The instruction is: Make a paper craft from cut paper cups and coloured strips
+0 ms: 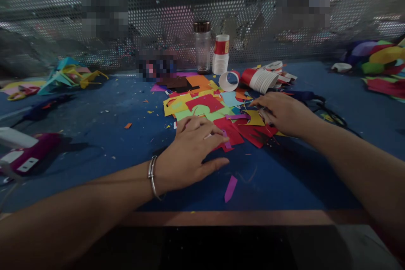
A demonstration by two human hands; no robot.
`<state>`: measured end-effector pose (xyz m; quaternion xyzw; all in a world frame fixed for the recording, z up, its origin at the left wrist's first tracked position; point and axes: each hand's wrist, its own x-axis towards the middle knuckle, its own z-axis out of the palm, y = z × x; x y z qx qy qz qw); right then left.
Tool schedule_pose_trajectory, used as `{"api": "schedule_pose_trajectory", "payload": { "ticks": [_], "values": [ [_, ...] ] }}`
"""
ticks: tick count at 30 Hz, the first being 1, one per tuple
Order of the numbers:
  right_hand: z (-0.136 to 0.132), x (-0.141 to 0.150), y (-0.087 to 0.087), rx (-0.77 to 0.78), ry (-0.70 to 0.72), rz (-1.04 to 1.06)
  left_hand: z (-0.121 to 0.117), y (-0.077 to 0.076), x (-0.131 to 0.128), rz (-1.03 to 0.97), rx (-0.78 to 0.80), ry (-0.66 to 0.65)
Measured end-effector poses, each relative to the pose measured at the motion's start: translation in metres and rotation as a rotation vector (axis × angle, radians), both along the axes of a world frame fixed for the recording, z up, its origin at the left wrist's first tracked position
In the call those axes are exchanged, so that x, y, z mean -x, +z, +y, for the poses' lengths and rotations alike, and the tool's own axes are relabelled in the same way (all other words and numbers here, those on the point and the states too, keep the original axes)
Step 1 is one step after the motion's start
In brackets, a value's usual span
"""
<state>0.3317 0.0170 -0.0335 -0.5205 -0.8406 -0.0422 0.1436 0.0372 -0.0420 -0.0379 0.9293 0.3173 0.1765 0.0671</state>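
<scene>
My left hand (pixel 193 152), with a silver bangle (pixel 152 175) on its wrist, is palm down with fingers apart at the near left edge of a heap of coloured paper scraps (pixel 205 103). It appears to hold nothing. Across the heap, my right hand (pixel 280 112) bends down over its right side, near a yellow paper piece (pixel 255 118) and dark red paper (pixel 255 133). The right fingers are apart, and no held thing shows, though their undersides are partly hidden. A small purple paper strip (pixel 230 188) with a pointed end lies nearer the table edge.
Behind the heap stand a clear lidded bottle (pixel 203 50) and stacked paper cups (pixel 220 60); more cups (pixel 259 80) lie sideways. Scissors (pixel 22 92) and a purple power strip (pixel 34 152) are at left. A dark cable (pixel 335 114) curves at right. Perforated metal (pixel 177 4) rises behind.
</scene>
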Motion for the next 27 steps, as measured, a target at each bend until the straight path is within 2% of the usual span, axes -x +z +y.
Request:
{"api": "schedule_pose_trajectory", "payload": {
  "ticks": [4, 10, 14, 19, 22, 27],
  "values": [
    [0.001, 0.000, -0.001, -0.004, -0.017, 0.004, 0.008, 0.001, 0.000, -0.072, -0.012, 0.080],
    [0.000, -0.001, 0.002, -0.052, -0.051, 0.055, 0.019, 0.009, -0.002, -0.087, -0.057, 0.113],
    [-0.005, 0.004, 0.008, -0.076, -0.145, 0.194, 0.028, 0.016, -0.007, 0.011, -0.031, 0.170],
    [-0.014, 0.011, 0.016, -0.090, -0.277, 0.453, 0.033, 0.014, -0.024, 0.186, 0.059, 0.202],
    [-0.014, 0.009, 0.020, -0.092, -0.322, 0.476, 0.033, 0.013, -0.030, 0.177, 0.039, 0.208],
    [-0.011, 0.006, 0.027, -0.059, -0.392, 0.467, 0.034, 0.017, -0.030, 0.156, 0.093, 0.180]
  ]
}}
